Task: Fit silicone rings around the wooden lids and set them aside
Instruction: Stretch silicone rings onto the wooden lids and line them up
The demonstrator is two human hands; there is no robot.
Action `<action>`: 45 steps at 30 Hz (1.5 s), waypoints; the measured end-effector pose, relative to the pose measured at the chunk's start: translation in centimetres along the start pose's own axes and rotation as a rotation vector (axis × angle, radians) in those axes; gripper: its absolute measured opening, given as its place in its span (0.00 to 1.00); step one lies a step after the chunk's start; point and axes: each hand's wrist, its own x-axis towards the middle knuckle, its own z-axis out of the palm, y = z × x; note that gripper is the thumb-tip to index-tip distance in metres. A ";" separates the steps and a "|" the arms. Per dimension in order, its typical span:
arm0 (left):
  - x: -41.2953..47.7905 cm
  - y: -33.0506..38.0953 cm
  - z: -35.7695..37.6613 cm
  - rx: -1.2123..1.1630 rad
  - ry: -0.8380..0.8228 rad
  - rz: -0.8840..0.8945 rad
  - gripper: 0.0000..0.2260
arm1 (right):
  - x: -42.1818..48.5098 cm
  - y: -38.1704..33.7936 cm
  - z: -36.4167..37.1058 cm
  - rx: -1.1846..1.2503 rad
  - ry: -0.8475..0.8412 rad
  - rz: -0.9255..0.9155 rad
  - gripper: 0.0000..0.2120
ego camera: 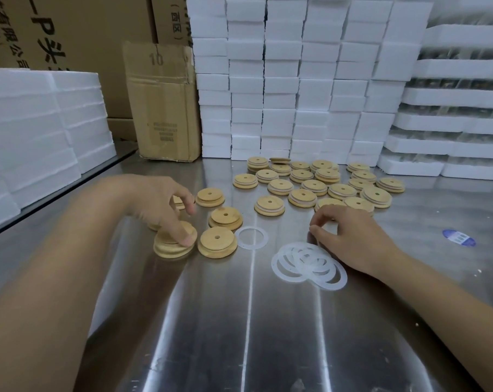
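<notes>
thumb of the left hand [157, 210] rests on a bare wooden lid [166, 248], fingers loosely spread; right hand [350, 239] curls beside the loose rings [307, 264], grip impossible to tell; ringed lids [314, 186] lie behind.

The left hand [155, 203] covers much of one wooden lid [166, 246].

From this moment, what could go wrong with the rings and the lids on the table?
1. The silicone rings overlap in a loose heap beside the right hand, so two may come up together.
2. The single ring is translucent on the shiny table and easy to overlook.
3. The bare lids by the left hand lie near the ringed lids; they might get mixed.
</notes>
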 end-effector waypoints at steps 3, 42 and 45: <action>0.2 0.2 0.2 -0.012 0.066 0.002 0.22 | 0.0 0.0 0.1 0.012 -0.009 -0.020 0.07; 3.0 13.3 11.8 -1.367 0.146 0.404 0.13 | -0.6 -3.4 -1.5 0.342 0.192 -0.122 0.04; 2.9 13.3 12.1 -1.248 0.228 0.480 0.10 | -0.5 -3.4 -1.4 0.398 0.227 -0.118 0.03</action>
